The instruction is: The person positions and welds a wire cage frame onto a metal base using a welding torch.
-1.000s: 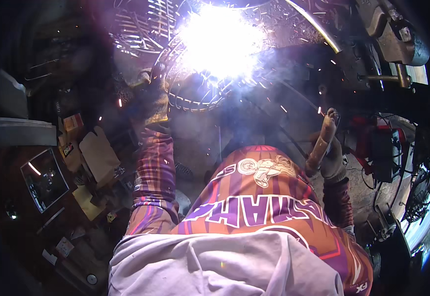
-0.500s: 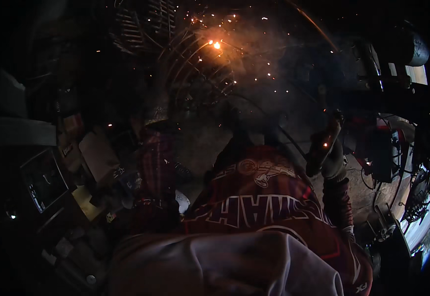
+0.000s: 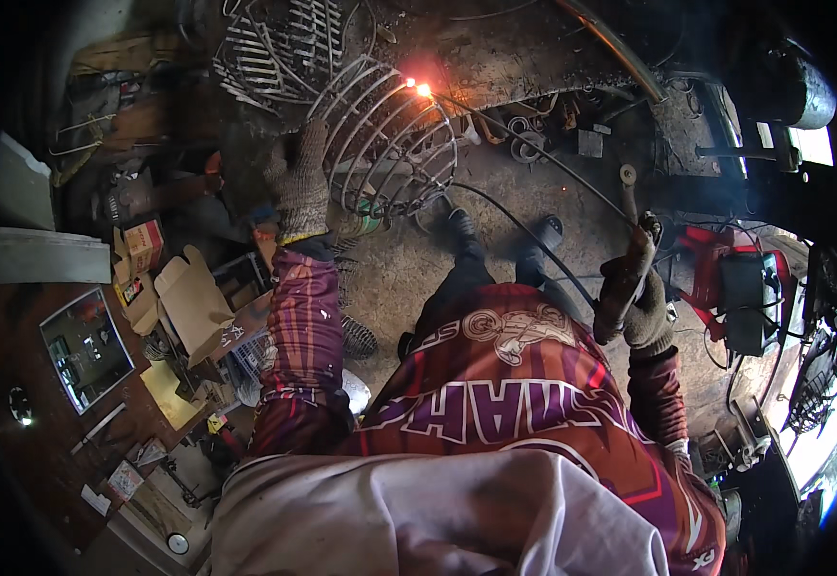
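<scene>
A round metal rack of curved rods [image 3: 385, 144] rests at the edge of a dark worktop, with two glowing spots on its far rim. My left hand [image 3: 301, 182], in a knitted glove, is at the rack's left rim and appears to grip it; its fingertips are partly hidden. In my gloved right hand [image 3: 649, 319] is a welding electrode holder [image 3: 625, 283], gripped near my right side. From its jaws a long thin electrode [image 3: 543, 154] slants up and left, its tip close to the glowing spots.
Beyond the rack lies the worktop [image 3: 510, 58], with slatted metal pieces [image 3: 289, 48] at its left. Open cardboard boxes [image 3: 193, 302] stand left. A red and black machine [image 3: 750, 288] with cables is at right. A dark cable [image 3: 524, 230] crosses above my feet.
The picture has gone from dark to bright; the flying sparks and smoky orange glow have faded to two red-white hot spots. My right hand and the holder have barely moved.
</scene>
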The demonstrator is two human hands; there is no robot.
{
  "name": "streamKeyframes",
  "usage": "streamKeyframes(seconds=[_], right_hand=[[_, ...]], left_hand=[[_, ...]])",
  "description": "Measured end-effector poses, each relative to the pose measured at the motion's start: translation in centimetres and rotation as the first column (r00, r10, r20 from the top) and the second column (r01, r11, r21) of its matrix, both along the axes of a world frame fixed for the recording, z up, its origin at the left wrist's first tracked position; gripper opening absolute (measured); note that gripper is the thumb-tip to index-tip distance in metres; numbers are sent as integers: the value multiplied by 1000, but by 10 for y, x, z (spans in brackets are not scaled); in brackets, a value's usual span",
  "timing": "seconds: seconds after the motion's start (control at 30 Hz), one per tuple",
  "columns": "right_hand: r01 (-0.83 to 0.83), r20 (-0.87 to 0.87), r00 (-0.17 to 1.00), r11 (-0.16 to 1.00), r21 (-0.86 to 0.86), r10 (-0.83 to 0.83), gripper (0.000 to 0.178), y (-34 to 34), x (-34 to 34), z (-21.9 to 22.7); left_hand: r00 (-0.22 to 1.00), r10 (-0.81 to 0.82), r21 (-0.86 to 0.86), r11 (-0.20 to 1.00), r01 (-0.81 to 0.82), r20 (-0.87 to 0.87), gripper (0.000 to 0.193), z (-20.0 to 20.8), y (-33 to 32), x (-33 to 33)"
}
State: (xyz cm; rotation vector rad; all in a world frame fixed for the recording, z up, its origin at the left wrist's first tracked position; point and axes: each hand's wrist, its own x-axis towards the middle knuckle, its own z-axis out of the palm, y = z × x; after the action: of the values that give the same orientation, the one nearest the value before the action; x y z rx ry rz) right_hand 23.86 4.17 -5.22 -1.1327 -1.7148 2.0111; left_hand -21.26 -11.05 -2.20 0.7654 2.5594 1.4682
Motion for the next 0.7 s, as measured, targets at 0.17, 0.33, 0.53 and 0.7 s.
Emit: streamKeyframes(seconds=[0.17, 0.33, 0.53, 0.7], right_hand=[[32, -43, 999, 998, -47, -34, 35, -4, -1, -4], [-15, -37, 999, 1000, -14, 15, 35, -1, -3, 2], [-5, -36, 999, 1000, -4, 5, 32, -2, -6, 5], [-7, -74, 997, 1000, -12, 6, 31, -3, 0, -7]], left_hand=[[953, -163, -265, 960, 93, -256, 34, -34, -27, -33], [967, -109, -137, 987, 79, -230, 34, -13, -5, -18], [977, -79, -73, 995, 65, -198, 34, -3, -4, -7], [973, -85, -62, 995, 73, -216, 34, -4, -7, -8]])
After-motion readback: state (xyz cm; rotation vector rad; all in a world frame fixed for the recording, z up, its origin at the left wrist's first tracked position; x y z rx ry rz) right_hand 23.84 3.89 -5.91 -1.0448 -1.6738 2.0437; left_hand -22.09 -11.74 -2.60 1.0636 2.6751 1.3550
